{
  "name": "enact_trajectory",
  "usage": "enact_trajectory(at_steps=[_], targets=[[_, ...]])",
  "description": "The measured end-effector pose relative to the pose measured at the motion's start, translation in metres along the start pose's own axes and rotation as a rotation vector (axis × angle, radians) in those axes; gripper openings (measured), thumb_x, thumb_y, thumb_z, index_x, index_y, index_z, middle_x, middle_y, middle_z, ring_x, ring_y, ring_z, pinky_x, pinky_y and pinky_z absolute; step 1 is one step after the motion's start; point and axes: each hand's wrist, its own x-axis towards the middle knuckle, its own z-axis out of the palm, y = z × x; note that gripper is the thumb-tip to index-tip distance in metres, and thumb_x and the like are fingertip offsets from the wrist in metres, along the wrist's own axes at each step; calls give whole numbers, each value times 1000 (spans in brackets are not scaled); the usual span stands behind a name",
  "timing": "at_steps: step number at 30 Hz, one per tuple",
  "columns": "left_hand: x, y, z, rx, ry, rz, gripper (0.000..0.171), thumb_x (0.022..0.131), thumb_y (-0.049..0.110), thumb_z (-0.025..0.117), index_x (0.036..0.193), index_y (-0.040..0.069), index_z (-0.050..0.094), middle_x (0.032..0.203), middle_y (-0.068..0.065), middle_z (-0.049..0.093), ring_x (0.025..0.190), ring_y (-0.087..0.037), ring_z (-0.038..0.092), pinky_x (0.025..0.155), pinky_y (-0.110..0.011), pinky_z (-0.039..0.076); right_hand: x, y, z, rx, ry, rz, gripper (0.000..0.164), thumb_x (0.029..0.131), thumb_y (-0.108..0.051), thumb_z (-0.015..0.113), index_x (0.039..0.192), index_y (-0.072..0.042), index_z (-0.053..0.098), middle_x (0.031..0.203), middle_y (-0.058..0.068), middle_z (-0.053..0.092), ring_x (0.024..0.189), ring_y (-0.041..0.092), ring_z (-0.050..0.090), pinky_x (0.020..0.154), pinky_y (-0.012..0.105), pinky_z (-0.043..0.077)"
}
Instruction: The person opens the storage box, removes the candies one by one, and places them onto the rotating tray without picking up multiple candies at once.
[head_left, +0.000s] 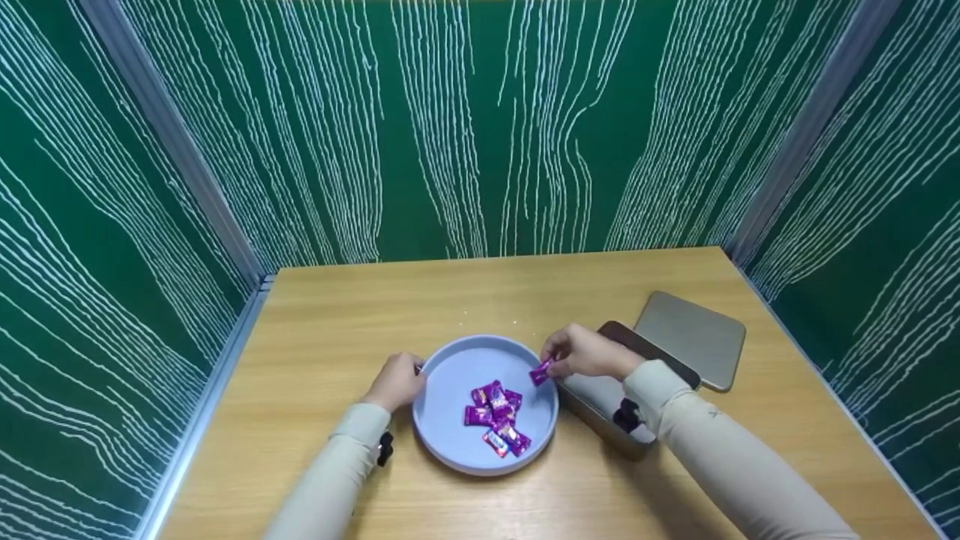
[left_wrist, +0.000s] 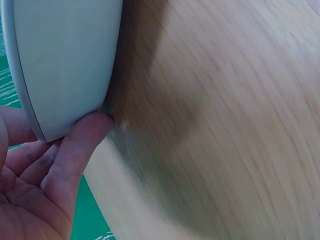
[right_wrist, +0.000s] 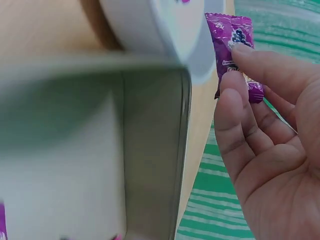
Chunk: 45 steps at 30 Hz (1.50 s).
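Observation:
A round, pale blue-grey shallow dish [head_left: 442, 375] sits on the table, holding several purple wrapped candies [head_left: 478, 415] and one red-and-blue one [head_left: 496, 442]. My left hand [head_left: 396, 381] grips its left side; in the left wrist view the thumb [left_wrist: 82, 137] presses low on the dish's outer wall [left_wrist: 70, 60], with fingers at the rim. Over the dish's right edge, my right hand [head_left: 581, 351] pinches a purple wrapped candy [right_wrist: 227, 37] between thumb and fingers. Below that hand stands an open metal tin [right_wrist: 155, 150], partly hidden by the right forearm, with bits of purple wrapper inside.
A flat metal lid [head_left: 694, 337] lies at the right back of the wooden table [head_left: 330, 315]. Beside the tin is a dark brown edge piece [head_left: 652, 349], partly covered by the hand. Green walls with white streaks [head_left: 442, 135] enclose the table's back and sides.

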Motion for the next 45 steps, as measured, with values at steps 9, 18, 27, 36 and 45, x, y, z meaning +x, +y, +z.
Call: enact_trajectory(at_steps=[9,18,27,36,45], targets=[[-3,2,1,12,18,22,28,95,-4,59,112,-4,82,93,-14,77,72,-16,62,63,-27,53,13,-4,37,-59,-64,-152,12,92,4,73,103,2,80,93,16,78,77,4,61,71,21,55],[-2,0,3,10,24,19,26,96,-2,60,110,-3,82,87,-11,74,68,-15,57,59,-26,46,21,-5,58,-28,-111,-112,12,95,2,74,105,2,81,95,15,80,72,1,60,69,19,56],[-2,1,1,11,13,6,23,98,-1,61,108,-2,82,88,-11,75,71,-16,61,63,-27,52,23,-7,60,-31,-80,-66,15,92,3,76,106,2,82,94,14,79,69,2,59,66,18,54],[-1,1,3,13,12,12,25,98,1,61,112,-1,82,92,-12,77,74,-16,64,66,-30,56,15,-10,35,-81,-3,-110,20,91,-1,81,110,4,79,106,20,77,85,16,65,75,24,56],[-1,2,0,36,11,-4,27,98,0,60,114,0,82,85,-9,71,69,-16,58,59,-27,47,-10,-6,-11,-81,-20,-46,20,90,-6,85,108,-1,79,98,9,78,85,21,71,70,24,60]])
